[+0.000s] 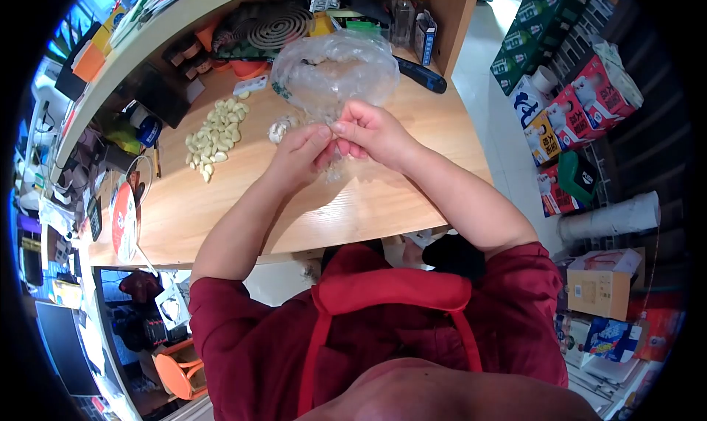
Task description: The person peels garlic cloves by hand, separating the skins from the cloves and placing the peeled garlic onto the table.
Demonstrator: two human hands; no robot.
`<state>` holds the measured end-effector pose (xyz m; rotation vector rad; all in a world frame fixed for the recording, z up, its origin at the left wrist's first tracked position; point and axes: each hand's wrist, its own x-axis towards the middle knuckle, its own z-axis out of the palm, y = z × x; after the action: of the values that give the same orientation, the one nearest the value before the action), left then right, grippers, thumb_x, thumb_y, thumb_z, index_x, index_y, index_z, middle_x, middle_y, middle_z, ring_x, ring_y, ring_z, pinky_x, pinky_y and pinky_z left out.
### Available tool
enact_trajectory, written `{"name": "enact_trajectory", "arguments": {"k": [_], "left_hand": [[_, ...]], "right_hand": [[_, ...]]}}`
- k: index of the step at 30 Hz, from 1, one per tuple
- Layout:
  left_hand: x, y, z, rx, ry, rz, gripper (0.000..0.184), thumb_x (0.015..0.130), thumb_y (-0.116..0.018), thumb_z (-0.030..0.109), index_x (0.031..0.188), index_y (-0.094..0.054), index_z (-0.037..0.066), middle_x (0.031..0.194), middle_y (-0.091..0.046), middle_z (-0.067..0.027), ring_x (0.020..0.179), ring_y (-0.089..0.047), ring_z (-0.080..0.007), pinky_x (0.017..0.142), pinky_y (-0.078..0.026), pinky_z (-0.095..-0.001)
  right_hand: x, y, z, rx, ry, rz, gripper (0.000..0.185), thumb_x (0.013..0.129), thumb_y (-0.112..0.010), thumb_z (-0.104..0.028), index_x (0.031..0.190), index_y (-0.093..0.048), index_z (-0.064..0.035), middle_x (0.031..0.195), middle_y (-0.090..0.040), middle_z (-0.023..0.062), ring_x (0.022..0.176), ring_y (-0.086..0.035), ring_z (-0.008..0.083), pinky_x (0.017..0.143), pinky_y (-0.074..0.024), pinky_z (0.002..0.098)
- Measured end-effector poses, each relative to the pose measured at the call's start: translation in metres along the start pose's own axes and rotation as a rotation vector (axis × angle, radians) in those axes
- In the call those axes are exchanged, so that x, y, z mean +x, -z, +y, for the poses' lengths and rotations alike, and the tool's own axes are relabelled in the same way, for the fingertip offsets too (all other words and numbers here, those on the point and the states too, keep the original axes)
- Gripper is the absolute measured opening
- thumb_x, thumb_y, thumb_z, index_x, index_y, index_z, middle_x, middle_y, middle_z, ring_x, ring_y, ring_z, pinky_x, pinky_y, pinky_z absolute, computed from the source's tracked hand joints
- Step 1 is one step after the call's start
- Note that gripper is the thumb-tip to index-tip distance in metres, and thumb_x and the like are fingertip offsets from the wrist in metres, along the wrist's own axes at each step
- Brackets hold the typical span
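Note:
My left hand (pixel 303 154) and my right hand (pixel 372 134) meet over the wooden desk, thumbs and fingertips pinched together. Whatever they pinch is too small to make out. Thin papery skins (pixel 335 172) lie on the desk beneath them. Just left of my left hand sits a whitish garlic bulb (pixel 280 130). A pile of peeled garlic cloves (pixel 216 132) is spread farther left. Behind my hands rests a clear plastic bag (pixel 335 68), partly crumpled, with some brownish contents.
The wooden desk (pixel 353 218) has a dark-handled tool (pixel 421 75) at the back right. Bottles (pixel 403 16) and a coiled item (pixel 276 27) stand behind the bag. A round fan-like object (pixel 124 222) is at the left edge. Stacked boxes (pixel 582 104) are on the right.

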<state>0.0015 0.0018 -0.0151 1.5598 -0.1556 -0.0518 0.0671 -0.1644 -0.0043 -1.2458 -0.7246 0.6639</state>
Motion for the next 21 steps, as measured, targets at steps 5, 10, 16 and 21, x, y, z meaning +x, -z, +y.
{"name": "enact_trajectory", "arguments": {"k": [5,10,16,21], "left_hand": [[-0.002,0.003,0.012,0.052,0.109,-0.022,0.033,0.09,-0.045,0.031,0.074,-0.055,0.004,0.062,-0.047,0.0003,0.056,-0.042,-0.0086,0.049,-0.033,-0.0216],[-0.004,-0.003,0.019,-0.092,0.164,0.104,0.029,0.09,-0.044,0.031,0.076,-0.053,0.007,0.061,-0.046,0.0009,0.052,-0.038,-0.0053,0.045,-0.028,-0.0191],[-0.003,-0.005,0.024,0.054,-0.005,0.194,0.017,0.088,-0.05,0.017,0.087,-0.056,0.001,0.068,-0.052,0.0002,0.057,-0.044,-0.0055,0.051,-0.034,-0.018],[-0.006,-0.005,0.025,0.098,-0.031,0.225,0.013,0.082,-0.058,0.007,0.092,-0.058,-0.001,0.074,-0.059,-0.0023,0.062,-0.052,-0.0051,0.054,-0.041,-0.0185]], "right_hand": [[0.004,0.002,-0.004,-0.163,0.051,0.034,0.016,0.085,-0.058,-0.018,0.081,-0.049,-0.0049,0.067,-0.057,0.0021,0.056,-0.051,0.0063,0.05,-0.0401,0.0195],[0.002,0.001,0.004,-0.554,0.276,0.129,0.013,0.082,-0.062,-0.01,0.089,-0.054,-0.0042,0.07,-0.054,-0.0015,0.061,-0.047,0.0037,0.054,-0.0391,0.0179],[0.004,0.01,0.002,-0.324,0.209,0.131,0.017,0.079,-0.065,-0.014,0.089,-0.056,-0.0048,0.075,-0.057,-0.0002,0.066,-0.05,0.0045,0.061,-0.0428,0.0205],[0.004,0.01,0.004,-0.342,0.198,0.111,0.017,0.079,-0.066,-0.015,0.088,-0.056,-0.005,0.074,-0.056,-0.0018,0.065,-0.049,0.0039,0.059,-0.0413,0.0196]]}}
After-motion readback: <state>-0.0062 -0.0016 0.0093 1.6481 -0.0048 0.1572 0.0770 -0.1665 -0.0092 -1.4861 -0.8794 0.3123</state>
